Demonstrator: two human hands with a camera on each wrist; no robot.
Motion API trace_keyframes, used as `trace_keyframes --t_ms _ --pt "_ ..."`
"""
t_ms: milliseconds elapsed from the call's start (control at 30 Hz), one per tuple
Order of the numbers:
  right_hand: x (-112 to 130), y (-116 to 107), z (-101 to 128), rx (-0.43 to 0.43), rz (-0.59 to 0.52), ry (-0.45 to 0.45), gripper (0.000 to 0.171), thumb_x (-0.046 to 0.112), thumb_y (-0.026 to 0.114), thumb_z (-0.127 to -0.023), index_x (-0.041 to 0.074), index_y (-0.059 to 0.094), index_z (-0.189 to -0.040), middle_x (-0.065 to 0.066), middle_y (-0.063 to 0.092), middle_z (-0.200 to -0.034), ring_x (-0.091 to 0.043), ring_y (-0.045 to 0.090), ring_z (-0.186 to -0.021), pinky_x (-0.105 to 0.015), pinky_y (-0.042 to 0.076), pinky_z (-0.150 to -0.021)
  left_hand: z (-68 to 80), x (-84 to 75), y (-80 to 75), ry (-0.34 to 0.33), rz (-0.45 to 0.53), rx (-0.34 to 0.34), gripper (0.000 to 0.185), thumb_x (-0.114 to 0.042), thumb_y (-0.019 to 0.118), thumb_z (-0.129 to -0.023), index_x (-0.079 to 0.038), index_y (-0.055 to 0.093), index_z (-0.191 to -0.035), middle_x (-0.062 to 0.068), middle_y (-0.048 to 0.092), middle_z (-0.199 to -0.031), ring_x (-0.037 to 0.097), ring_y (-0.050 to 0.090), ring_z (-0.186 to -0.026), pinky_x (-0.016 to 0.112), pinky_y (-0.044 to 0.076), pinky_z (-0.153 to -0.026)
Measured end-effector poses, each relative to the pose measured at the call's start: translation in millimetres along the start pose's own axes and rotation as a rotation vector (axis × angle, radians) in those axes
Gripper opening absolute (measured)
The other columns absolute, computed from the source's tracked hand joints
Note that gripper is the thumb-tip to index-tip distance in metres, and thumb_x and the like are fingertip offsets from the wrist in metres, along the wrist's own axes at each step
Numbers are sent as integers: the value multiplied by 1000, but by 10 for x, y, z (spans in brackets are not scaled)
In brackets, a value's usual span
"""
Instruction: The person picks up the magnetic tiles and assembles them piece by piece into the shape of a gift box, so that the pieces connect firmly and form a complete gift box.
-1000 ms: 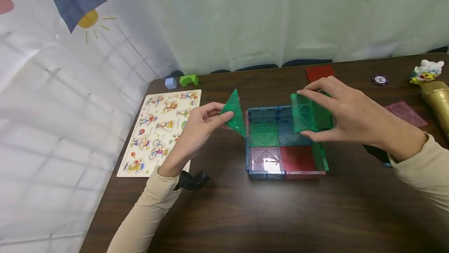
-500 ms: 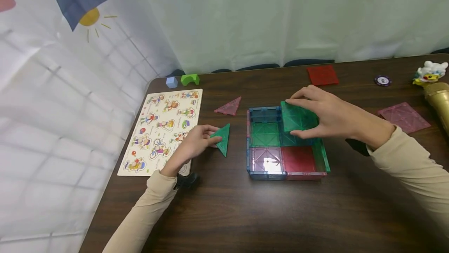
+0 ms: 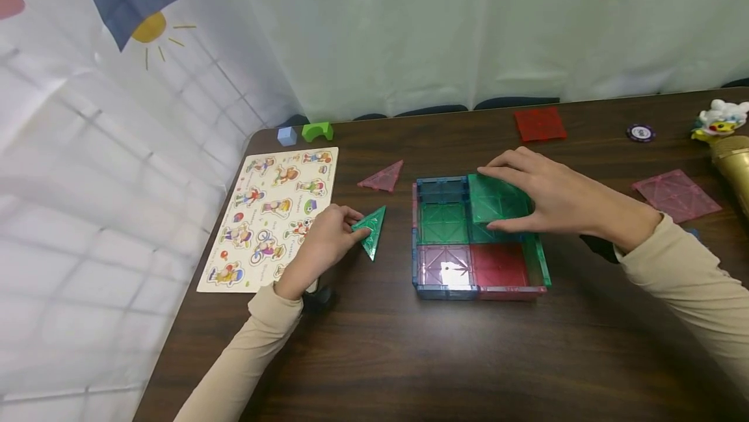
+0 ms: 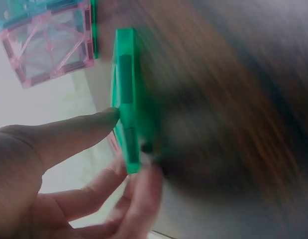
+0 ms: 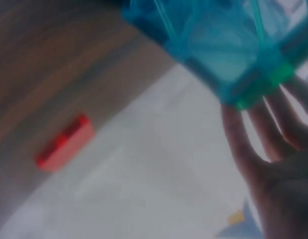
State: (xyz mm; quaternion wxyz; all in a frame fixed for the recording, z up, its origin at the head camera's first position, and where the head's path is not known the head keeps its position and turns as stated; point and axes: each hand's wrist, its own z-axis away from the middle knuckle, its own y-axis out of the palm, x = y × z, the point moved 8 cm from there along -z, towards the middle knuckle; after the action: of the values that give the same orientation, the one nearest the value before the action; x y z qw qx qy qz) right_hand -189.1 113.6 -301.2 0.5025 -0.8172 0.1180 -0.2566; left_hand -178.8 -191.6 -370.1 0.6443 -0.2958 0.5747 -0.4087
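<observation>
Here the left hand [image 3: 324, 240] pinches a green triangle [image 3: 372, 230] by its left corner, thumb and fingers curled on it. The triangle lies low on the brown surface [image 3: 409, 350], between the puzzle board [image 3: 266, 214] and the tile tray [image 3: 476, 289], near both. In the left wrist view the triangle [image 4: 126, 119] shows its edge, with a fingertip [image 4: 101, 119] against it and the other fingers below.

The right hand [image 3: 550, 197] holds a green square [image 3: 494, 197] between thumb and fingers. The square sits over the far right part of the tray, on top of the blue walls there; it looks nearly flat. The tray is made of square tiles: a green one, a pink one and a red one lie as its floor, and low blue and green walls stand around them. The right wrist view is blurred; it shows only blue tiles [image 5: 218, 45] close to the fingers [image 5: 243, 144].

A pink triangle [image 3: 383, 178] lies just left of the tray's far corner, apart from the green one. A red square [image 3: 539, 124] lies further away, beyond the right hand, and a pink square [image 3: 675, 194] lies to the right of the forearm. At the far left corner of the surface stand a small blue block [image 3: 287, 136] and a green arch [image 3: 317, 131].
</observation>
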Motion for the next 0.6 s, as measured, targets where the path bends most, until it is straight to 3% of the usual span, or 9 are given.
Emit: trace_keyframes --t_ms 133,267,433,600 --pt "-73 -36 97 48 5 58 90 32 100 -67 -2 60 -142 -15 60 -131 -32 55 -116 -59 56 -88 65 -161 -62 78 -55 -86 43 -20 81 -94 7 69 -125 23 58 -120 35 55 -109 46 49 -92" --pt "-121 -72 189 47 2 83 89 26 100 -66 -2 60 -141 -15 59 -132 -33 55 -117 -61 56 -88 62 -380 -100 199 83 -124 49 -27 76 -99 2 62 -137 20 54 -131 32 59 -116 44 52 -101" --pt "-139 -83 248 16 -3 60 86 23 100 -67 -3 61 -139 -16 60 -132 -33 59 -116 -60 56 -88 -41 -640 -11 358 372 -31 54 -27 67 -105 -5 50 -150 13 52 -142 24 56 -130 39 49 -109" --pt "-124 -108 277 -25 8 19 81 28 98 -71 -3 63 -137 -17 64 -132 -34 64 -115 -59 57 -86 -173 -792 162 387 441 57 54 -29 60 -108 -6 46 -155 12 49 -150 25 55 -134 40 47 -112"
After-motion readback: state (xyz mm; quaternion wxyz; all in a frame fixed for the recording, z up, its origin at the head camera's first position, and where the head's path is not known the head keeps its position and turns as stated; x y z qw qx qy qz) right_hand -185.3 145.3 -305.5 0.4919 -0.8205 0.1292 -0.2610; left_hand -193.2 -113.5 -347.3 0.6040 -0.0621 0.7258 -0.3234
